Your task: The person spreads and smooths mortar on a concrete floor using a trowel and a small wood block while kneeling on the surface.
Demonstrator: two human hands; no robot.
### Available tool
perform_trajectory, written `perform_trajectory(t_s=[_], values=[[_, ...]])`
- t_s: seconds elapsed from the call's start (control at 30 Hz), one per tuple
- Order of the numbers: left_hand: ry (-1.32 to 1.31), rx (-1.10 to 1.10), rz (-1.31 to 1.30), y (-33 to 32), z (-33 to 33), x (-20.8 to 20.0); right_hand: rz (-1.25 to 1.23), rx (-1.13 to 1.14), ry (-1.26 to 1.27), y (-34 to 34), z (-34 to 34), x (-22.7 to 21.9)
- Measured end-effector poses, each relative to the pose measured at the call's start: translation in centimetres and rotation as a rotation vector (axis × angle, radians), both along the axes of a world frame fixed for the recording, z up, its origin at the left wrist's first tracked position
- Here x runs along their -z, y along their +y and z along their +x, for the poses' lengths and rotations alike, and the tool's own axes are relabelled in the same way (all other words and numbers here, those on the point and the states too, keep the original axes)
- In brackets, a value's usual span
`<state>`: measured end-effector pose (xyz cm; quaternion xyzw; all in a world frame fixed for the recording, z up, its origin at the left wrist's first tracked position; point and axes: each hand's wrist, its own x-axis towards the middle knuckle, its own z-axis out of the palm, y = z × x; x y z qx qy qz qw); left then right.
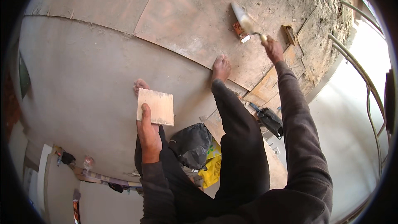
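My left hand (150, 139) grips a square, pale wooden board (157, 103) by its near edge, thumb lying on the top face. Stretched out to the far right, my right hand (273, 50) is closed around the handle of a pointed trowel (247, 23). Its blade points away and to the left, with a pale smear near the neck. Under or just beside the blade is a small red-and-white box (240, 33); whether the two touch, I cannot tell. A short wooden block (289, 35) lies to the right of the trowel.
Dusty sheets (186, 25) cover the surface ahead, with crumbled debris at the far right. Between my legs sit black (192, 141) and yellow (211, 172) bags. A dark pouch (270, 121) lies beneath my right forearm. Bent metal bars (360, 68) run along the right.
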<state>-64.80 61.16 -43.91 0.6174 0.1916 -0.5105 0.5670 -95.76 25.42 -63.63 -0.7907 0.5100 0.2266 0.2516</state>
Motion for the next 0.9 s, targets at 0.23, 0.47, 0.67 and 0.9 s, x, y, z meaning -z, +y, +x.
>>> perform_trajectory(t_s=[0.23, 0.47, 0.67, 0.9], values=[[-0.050, 0.046, -0.007, 0.2, -0.4, 0.6, -0.062, 0.200, 0.025, -1.2, -4.1, 0.4], [-0.087, 0.075, -0.013, 0.6, -0.9, 1.6, 0.061, 0.570, -0.044, -1.7, -3.8, -0.5], [-0.075, 0.104, -0.002, 0.5, -0.6, 1.2, -0.046, 0.266, -0.013, -2.1, -6.3, -1.3], [-0.122, 0.098, 0.015, -1.0, -1.9, 0.5, -0.071, 0.289, 0.094, -1.4, -9.2, -2.3]])
